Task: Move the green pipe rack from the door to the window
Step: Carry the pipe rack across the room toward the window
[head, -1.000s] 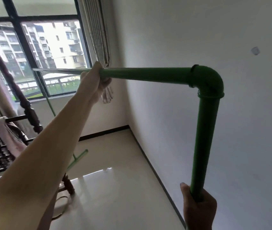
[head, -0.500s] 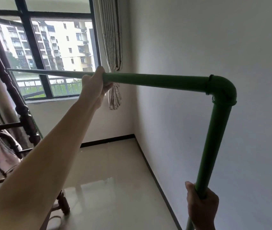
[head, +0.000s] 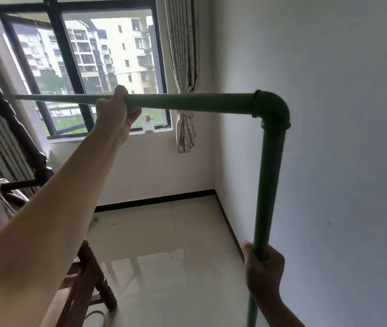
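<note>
Overhead, left hand [head: 114,114] (outstretched) clasps rack [head: 187,105].

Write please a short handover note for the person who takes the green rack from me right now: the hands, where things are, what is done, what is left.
Left hand: closed around the top bar of the green pipe rack, arm stretched forward.
Right hand: closed around the rack's upright post, low, near the white wall.
Position: the rack is held in both hands, its elbow joint at the upper right. The window and tied curtain are ahead, across open floor. A dark wooden bedframe stands at the left.
Done: rack gripped and facing the window.
Left: carry it forward and set it by the window.
</note>
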### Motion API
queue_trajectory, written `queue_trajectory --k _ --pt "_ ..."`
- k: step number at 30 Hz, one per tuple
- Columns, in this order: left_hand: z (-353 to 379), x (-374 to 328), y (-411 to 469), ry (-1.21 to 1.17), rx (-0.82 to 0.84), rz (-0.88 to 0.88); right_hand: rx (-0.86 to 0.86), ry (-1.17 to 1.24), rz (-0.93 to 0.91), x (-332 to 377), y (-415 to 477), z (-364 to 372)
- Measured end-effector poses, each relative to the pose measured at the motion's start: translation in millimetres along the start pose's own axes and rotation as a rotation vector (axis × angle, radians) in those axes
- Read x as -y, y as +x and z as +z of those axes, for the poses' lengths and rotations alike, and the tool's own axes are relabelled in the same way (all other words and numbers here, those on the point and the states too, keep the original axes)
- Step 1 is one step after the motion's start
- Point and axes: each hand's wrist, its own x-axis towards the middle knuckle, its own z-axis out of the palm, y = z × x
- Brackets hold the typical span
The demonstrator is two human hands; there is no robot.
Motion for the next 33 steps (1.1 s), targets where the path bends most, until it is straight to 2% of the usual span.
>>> queue_trajectory --k 3,10,21,27,33 --pt "17 11 36 0.003 -0.073 0.012 0.091 0.041 -0.027 -2 43 23" --pt "30 51 122 0.034 -0.156 0.009 0.163 0.063 -0.001 -27 135 78" --pt "57 89 295 0.013 -0.179 0.129 0.064 0.037 -0.105 -40 303 205" --pt "78 120 375 0.033 -0.308 0.167 0.158 0.123 -0.032 -56 375 256" --pt "63 151 440 0.053 -0.385 0.145 0.22 0.144 0.024 -85 414 323"
